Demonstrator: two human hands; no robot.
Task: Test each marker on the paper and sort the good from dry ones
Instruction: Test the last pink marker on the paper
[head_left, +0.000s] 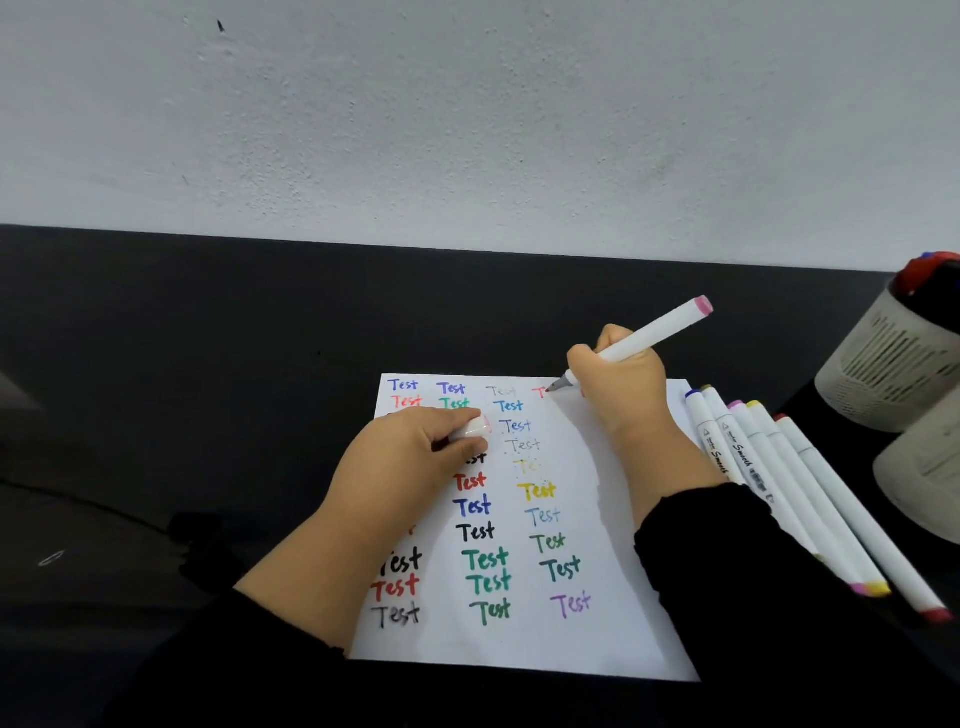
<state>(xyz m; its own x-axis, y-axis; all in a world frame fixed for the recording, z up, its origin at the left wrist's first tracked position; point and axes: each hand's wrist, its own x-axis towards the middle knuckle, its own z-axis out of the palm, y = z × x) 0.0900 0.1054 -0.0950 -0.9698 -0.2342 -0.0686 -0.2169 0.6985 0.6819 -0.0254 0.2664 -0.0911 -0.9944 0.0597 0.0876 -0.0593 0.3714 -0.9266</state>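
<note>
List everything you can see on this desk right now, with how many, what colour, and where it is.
white sheet of paper: one, covered in multicoloured "Test" words, centre of the desk.
white-barrelled marker with pink end: one, tip on the paper's top edge beside a red stroke.
white marker cap: one, pinkish end, over the paper's upper left.
white markers with coloured ends: about five, lying side by side right of the paper.
pale ribbed cups: two, at the right edge; the far one holds coloured-capped markers.
black desk: one, against a white wall.
left hand: grip on the cap, black sleeve.
right hand: grip on the marker, black sleeve.
</note>
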